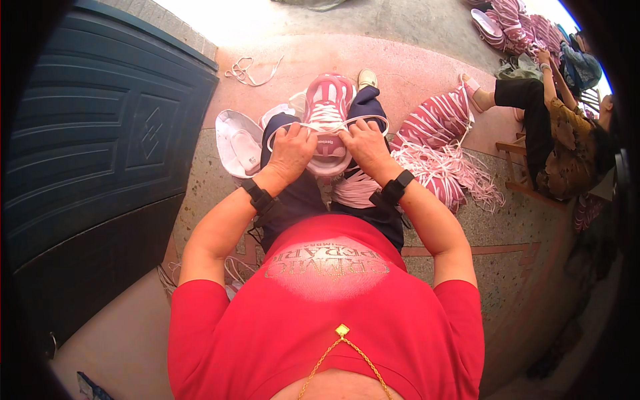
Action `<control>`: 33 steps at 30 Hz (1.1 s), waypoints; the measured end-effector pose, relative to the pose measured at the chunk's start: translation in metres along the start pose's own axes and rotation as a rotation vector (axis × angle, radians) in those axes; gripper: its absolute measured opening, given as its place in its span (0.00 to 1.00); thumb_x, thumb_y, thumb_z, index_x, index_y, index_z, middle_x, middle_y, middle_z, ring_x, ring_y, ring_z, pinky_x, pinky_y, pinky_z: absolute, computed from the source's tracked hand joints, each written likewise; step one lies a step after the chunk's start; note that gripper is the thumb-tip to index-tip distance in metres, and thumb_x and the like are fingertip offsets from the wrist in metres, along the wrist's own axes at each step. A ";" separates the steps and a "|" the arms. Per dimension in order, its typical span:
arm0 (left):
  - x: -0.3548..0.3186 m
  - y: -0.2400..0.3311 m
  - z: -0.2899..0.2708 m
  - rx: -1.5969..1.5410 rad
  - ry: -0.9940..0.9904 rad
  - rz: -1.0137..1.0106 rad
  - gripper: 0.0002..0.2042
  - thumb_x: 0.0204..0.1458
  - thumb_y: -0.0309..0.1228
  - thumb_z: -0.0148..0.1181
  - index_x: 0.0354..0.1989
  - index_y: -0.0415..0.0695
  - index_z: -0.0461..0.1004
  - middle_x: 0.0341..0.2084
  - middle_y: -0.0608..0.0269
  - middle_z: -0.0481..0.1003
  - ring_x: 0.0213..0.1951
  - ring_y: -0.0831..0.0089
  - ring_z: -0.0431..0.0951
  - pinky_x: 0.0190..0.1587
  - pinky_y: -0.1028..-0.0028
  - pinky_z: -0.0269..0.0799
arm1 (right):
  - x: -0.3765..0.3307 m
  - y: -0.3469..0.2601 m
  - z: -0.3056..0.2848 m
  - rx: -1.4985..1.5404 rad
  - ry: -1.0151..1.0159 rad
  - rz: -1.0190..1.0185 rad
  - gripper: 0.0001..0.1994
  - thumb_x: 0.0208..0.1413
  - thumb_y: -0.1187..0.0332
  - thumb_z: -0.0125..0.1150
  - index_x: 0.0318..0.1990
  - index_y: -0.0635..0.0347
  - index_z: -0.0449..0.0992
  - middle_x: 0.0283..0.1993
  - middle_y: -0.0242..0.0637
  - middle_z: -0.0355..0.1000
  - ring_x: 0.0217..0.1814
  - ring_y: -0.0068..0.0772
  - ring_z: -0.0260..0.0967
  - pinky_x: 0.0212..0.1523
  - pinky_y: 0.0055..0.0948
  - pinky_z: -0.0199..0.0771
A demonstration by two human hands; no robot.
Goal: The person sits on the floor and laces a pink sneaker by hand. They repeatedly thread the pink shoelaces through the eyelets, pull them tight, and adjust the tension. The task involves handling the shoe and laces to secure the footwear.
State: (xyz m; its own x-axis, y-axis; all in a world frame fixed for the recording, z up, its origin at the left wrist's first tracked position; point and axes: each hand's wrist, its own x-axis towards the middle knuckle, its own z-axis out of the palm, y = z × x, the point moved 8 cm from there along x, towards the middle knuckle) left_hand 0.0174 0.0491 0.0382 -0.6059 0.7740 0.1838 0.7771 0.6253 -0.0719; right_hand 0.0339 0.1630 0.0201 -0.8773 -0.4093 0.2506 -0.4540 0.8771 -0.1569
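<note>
A rounded pink-and-white laced shoe points its toe toward the frame's top, long axis near-vertical — between left hand and right hand, both pinching thin white laces.

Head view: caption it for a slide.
Left hand and right hand hold white laces over a pink shoe.

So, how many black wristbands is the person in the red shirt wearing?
2. One black wristband is around the wrist of the left hand; a second black wristband is around the wrist of the right hand. Both wrists are in plain view.
</note>
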 end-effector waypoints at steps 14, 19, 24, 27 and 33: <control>0.041 -0.020 0.001 -0.363 -0.265 -0.097 0.03 0.44 0.27 0.59 0.26 0.43 0.77 0.30 0.56 0.73 0.40 0.56 0.70 0.41 0.61 0.69 | 0.037 0.049 -0.020 0.531 0.124 0.331 0.06 0.50 0.68 0.60 0.32 0.60 0.77 0.31 0.40 0.73 0.36 0.39 0.70 0.38 0.34 0.66; 0.032 0.003 0.025 -0.075 -0.401 -0.016 0.06 0.43 0.32 0.60 0.25 0.41 0.76 0.29 0.58 0.73 0.40 0.57 0.70 0.40 0.63 0.69 | 0.027 0.058 -0.008 0.755 0.107 0.510 0.08 0.49 0.68 0.61 0.33 0.64 0.78 0.30 0.44 0.75 0.34 0.40 0.73 0.36 0.32 0.71; 0.051 -0.044 0.025 -0.846 -0.241 -0.281 0.08 0.50 0.31 0.58 0.32 0.38 0.76 0.24 0.58 0.75 0.28 0.71 0.74 0.34 0.71 0.68 | 0.041 0.055 0.001 0.947 0.115 0.508 0.08 0.50 0.68 0.60 0.33 0.64 0.78 0.30 0.45 0.75 0.33 0.38 0.73 0.36 0.31 0.70; 0.062 -0.071 0.025 -1.355 -0.174 -0.697 0.10 0.53 0.33 0.58 0.35 0.37 0.76 0.26 0.67 0.74 0.30 0.81 0.70 0.33 0.78 0.67 | 0.067 0.056 -0.003 1.079 0.173 0.538 0.10 0.51 0.67 0.58 0.34 0.65 0.78 0.30 0.45 0.74 0.32 0.36 0.73 0.35 0.30 0.69; 0.078 -0.081 0.039 -1.500 -0.218 -0.824 0.11 0.52 0.33 0.59 0.35 0.37 0.76 0.26 0.68 0.74 0.32 0.82 0.70 0.35 0.81 0.65 | 0.085 0.069 -0.005 0.999 0.105 0.527 0.11 0.52 0.66 0.58 0.35 0.65 0.78 0.30 0.45 0.75 0.34 0.36 0.73 0.37 0.29 0.69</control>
State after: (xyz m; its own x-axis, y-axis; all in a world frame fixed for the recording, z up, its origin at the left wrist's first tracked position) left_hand -0.0995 0.0623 0.0200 -0.8067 0.4003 -0.4348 -0.3328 0.3003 0.8939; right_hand -0.0716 0.1901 0.0349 -0.9999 0.0161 -0.0013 0.0064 0.3214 -0.9469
